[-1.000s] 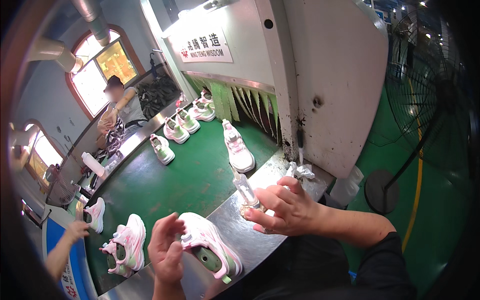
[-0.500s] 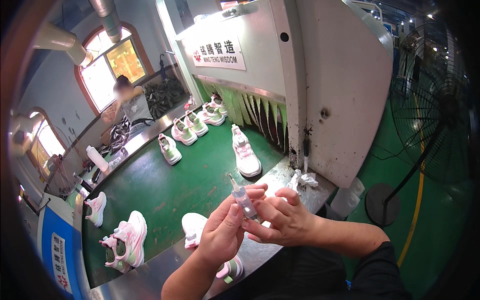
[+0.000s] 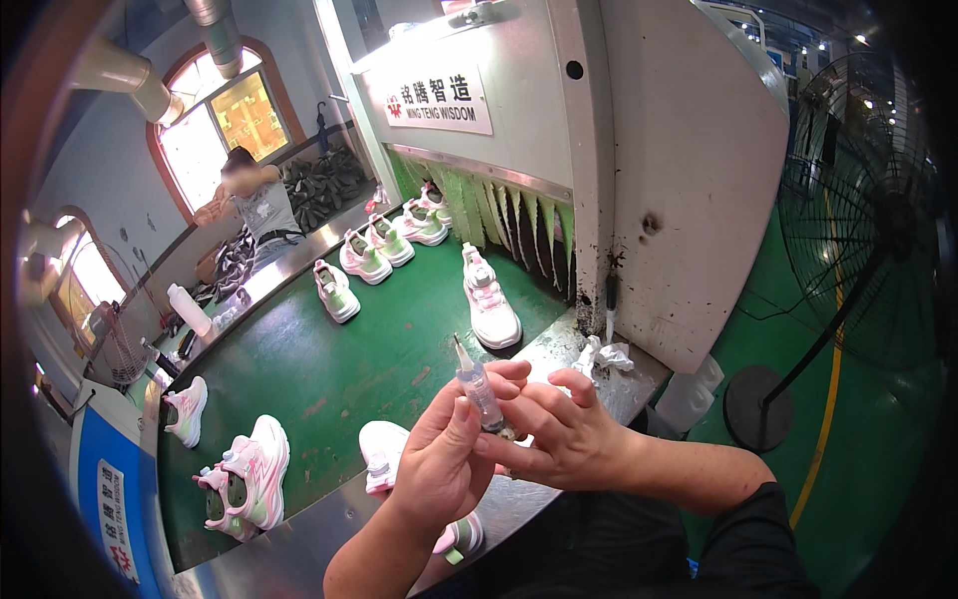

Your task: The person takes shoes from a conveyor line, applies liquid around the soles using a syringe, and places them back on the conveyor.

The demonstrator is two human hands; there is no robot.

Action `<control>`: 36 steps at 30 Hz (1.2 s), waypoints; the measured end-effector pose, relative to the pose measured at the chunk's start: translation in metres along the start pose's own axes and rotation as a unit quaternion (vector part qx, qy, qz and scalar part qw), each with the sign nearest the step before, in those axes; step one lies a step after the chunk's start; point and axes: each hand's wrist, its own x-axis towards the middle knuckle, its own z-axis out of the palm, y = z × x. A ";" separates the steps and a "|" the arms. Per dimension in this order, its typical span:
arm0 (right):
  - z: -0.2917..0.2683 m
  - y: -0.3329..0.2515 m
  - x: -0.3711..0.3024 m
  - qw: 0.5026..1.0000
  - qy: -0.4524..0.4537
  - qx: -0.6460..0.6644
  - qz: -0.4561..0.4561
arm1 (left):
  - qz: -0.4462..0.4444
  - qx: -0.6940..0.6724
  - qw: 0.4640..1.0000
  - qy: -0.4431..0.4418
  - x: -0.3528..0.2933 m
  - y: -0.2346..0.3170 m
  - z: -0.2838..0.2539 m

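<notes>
My left hand (image 3: 444, 454) is closed round a small clear plastic bottle (image 3: 481, 394) with a thin pointed tip that points up and away. My right hand (image 3: 564, 429) has its fingertips at the bottle's lower end, with the index finger raised and bent. Fingers hide the bottom of the bottle. Just left of my left hand, a white shoe (image 3: 381, 451) lies on the edge of the green belt (image 3: 339, 389). Below my left wrist part of another shoe (image 3: 464, 534) shows. Beyond the bottle stands a white and pink shoe (image 3: 489, 307).
Several shoes (image 3: 364, 258) line the belt's far side; more (image 3: 254, 474) sit at the near left. A large machine (image 3: 499, 120) with green strip curtains (image 3: 509, 230) spans the belt. Crumpled white paper (image 3: 604, 356) lies on the metal ledge. A person works across the belt; a fan (image 3: 758, 404) stands right.
The bottle has turned slightly and its tip has shifted a little left and up between my hands. Across the belt, the person's arms have moved. The shoes stay in place.
</notes>
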 end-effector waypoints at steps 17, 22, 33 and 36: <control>0.000 0.008 0.004 0.997 0.066 -0.007 -0.027 | 0.013 -0.008 0.998 -0.065 0.002 0.004 0.009; 0.006 0.008 0.002 0.994 0.109 0.005 -0.016 | 0.012 0.000 0.997 -0.081 0.004 0.008 0.019; 0.011 0.010 0.007 0.984 0.175 0.024 -0.027 | 0.051 0.109 0.987 -0.102 0.006 0.009 0.019; 0.013 0.010 0.006 0.981 0.190 0.033 -0.022 | 0.045 0.106 0.988 -0.100 0.007 0.009 0.019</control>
